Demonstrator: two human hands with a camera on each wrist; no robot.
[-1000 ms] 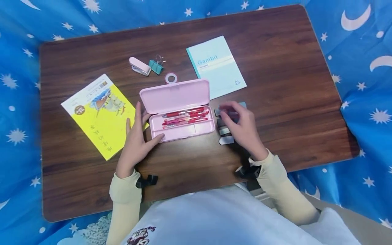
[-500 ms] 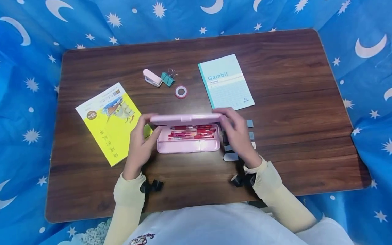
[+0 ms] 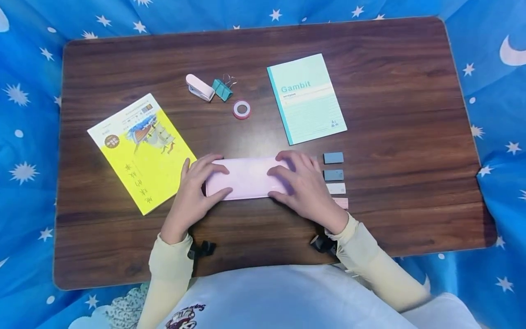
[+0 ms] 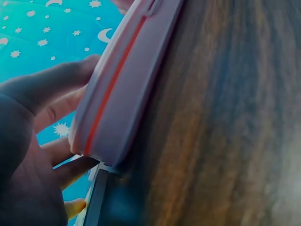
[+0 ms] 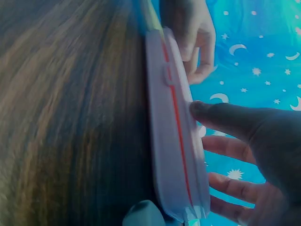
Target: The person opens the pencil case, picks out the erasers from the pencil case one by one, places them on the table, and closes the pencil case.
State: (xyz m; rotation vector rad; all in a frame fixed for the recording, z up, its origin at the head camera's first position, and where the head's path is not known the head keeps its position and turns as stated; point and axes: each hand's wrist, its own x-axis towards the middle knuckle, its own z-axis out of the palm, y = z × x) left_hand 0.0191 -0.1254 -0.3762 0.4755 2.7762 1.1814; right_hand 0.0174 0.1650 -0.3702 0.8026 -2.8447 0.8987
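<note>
A pink pencil case [image 3: 248, 178] lies with its lid down in front of the person. My left hand [image 3: 191, 192] holds its left end, thumb near the front edge and fingers bent over the lid and the back corner. My right hand [image 3: 306, 187] grips the right end in the same way, its fingertips on the lid. In the left wrist view, an orange-red line runs along the seam of the pencil case [image 4: 117, 94], with the thumb on the lid. The right wrist view shows the thumb touching the lid of the pencil case [image 5: 164, 132]. The contents are hidden.
Left of the case lies a yellow book [image 3: 144, 155]. Behind it are a pink stapler [image 3: 200, 88], a teal binder clip [image 3: 222, 90], a tape roll [image 3: 241, 109] and a Gambit notebook [image 3: 307, 100]. Several small eraser-like blocks [image 3: 333, 158] line up beyond my right hand.
The lid has swung down from upright onto the case, covering the red pens. My right hand has come from the small blocks to the case, and both hands now rest over its ends.
</note>
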